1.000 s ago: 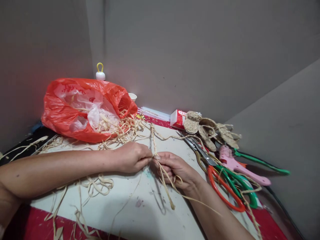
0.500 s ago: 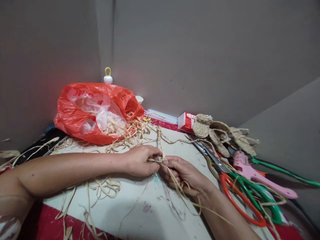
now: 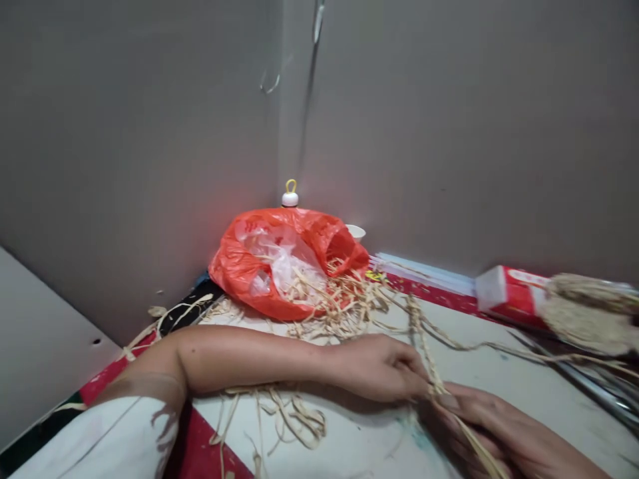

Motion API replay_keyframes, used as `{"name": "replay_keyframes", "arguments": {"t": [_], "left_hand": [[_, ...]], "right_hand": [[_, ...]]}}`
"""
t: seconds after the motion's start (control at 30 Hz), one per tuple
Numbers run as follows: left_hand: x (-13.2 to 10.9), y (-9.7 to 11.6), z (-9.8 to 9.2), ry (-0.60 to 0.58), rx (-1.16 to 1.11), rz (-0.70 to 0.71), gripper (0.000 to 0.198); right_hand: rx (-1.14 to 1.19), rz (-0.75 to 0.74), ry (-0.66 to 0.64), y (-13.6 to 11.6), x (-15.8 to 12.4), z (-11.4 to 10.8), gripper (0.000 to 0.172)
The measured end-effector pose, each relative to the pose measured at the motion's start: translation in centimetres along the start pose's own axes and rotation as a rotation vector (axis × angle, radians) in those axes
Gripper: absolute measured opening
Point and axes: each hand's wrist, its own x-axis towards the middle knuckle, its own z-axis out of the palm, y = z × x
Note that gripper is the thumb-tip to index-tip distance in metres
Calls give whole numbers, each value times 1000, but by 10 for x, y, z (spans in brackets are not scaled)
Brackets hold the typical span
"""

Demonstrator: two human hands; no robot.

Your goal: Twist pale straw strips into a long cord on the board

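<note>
A braided straw cord [image 3: 425,352] runs down from the back of the white board to my two hands. My left hand [image 3: 392,369] is closed on the cord's lower end, its fingertips bent inward. Against it, from the right, my right hand [image 3: 486,422] pinches the same spot between thumb and fingers. Loose strands [image 3: 476,446] trail from under the right thumb toward the bottom edge. The lower fingers of my right hand are partly blurred.
Behind my left arm lies a red plastic bag [image 3: 234,266] with straw [image 3: 349,299] spilling out. A red and white box [image 3: 514,293], woven straw pieces [image 3: 584,316] and scissors [image 3: 589,386] are at right. Loose straw [image 3: 299,422] lies before my left forearm.
The view has turned left, so everything sits farther right and lower in it. Both hands still hold the cord, and the strands below my right hand now hang closer together.
</note>
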Motion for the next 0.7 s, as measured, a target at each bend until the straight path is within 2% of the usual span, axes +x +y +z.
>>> {"name": "replay_keyframes", "arguments": {"t": [0.1, 0.23, 0.3, 0.4, 0.53, 0.7], "left_hand": [[-8, 9, -1, -3, 64, 94, 7], [-14, 17, -7, -51, 160, 183, 6], [-15, 19, -9, -24, 254, 237, 12], [-15, 19, -7, 22, 333, 300, 17], [-14, 14, -3, 81, 326, 314, 15], [-11, 11, -3, 50, 249, 295, 16]], "right_hand": [[147, 41, -146, -10, -8, 6, 36], [200, 6, -259, -18, -8, 5, 32], [238, 4, -294, -17, -7, 3, 31], [268, 3, -313, -16, -9, 1, 32], [265, -1, -301, -17, -10, 4, 34], [273, -9, -256, -17, -10, 8, 37]]}}
